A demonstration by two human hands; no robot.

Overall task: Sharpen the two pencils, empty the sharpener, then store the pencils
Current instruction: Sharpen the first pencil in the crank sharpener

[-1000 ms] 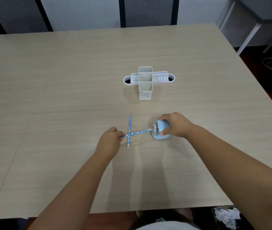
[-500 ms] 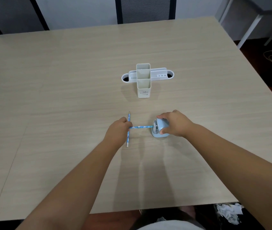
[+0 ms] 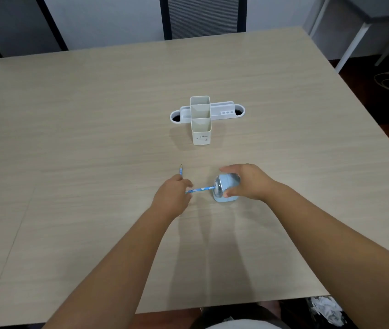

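A light blue pencil sharpener (image 3: 226, 186) stands on the wooden table (image 3: 93, 138), and my right hand (image 3: 248, 181) grips it from the right. A blue patterned pencil (image 3: 199, 189) lies level with its tip in the sharpener's front; my left hand (image 3: 173, 198) holds its other end. A second blue pencil (image 3: 180, 169) lies flat on the table, mostly hidden under my left hand, only its far tip showing. Farther back stands a white desk organiser (image 3: 200, 119) with two upright compartments and a low tray behind them.
A mesh-backed chair (image 3: 204, 16) stands at the table's far edge. A grey desk with white legs (image 3: 355, 39) is at the right rear. Crumpled paper in a bin (image 3: 326, 309) sits below the table's near edge at the right.
My left hand has slid right along the pencil toward the sharpener, pushing the pencil further in and covering more of the second pencil. My right hand has stayed on the sharpener.
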